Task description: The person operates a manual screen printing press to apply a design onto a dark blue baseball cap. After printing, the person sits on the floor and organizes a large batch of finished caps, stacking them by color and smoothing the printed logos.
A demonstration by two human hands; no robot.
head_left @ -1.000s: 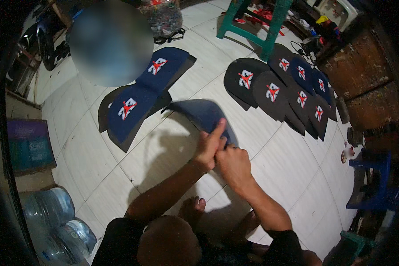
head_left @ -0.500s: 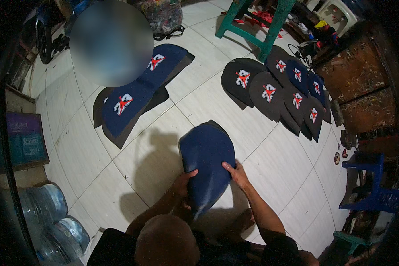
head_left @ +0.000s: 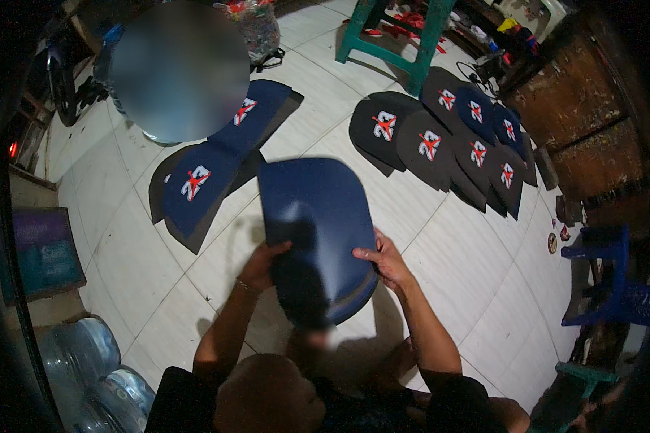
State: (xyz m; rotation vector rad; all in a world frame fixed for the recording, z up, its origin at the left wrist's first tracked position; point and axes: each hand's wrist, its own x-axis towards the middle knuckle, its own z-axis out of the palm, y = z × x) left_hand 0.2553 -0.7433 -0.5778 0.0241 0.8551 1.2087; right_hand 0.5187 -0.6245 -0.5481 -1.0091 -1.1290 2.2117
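Observation:
Between my two hands is a navy blue fabric panel (head_left: pixel 321 206), rounded along the top right, with a slight sheen. Darker layers show along its lower right edge, so it seems to be more than one piece thick. My left hand (head_left: pixel 260 265) grips the left edge, thumb on top. Opposite it, my right hand (head_left: pixel 387 261) pinches the right edge, its thumb also lying on the face. A shadow falls over the panel's lower left part. Beyond my left hand, long navy and dark grey panels (head_left: pixel 209 162) with white-and-red emblems lie crossed on the floor.
Several dark panels (head_left: pixel 427 155) with similar emblems overlap on the tiles at right. A green stool (head_left: pixel 419 50) stands behind them. A blue plastic stool (head_left: pixel 603 278) is at far right, large clear bottles (head_left: pixel 87 353) at lower left. A blurred round patch covers the upper left.
The panel has risen toward the upper left and now lies broader and flatter to view, where before it was curved and narrow at the bottom. Both hands have moved up slightly with it.

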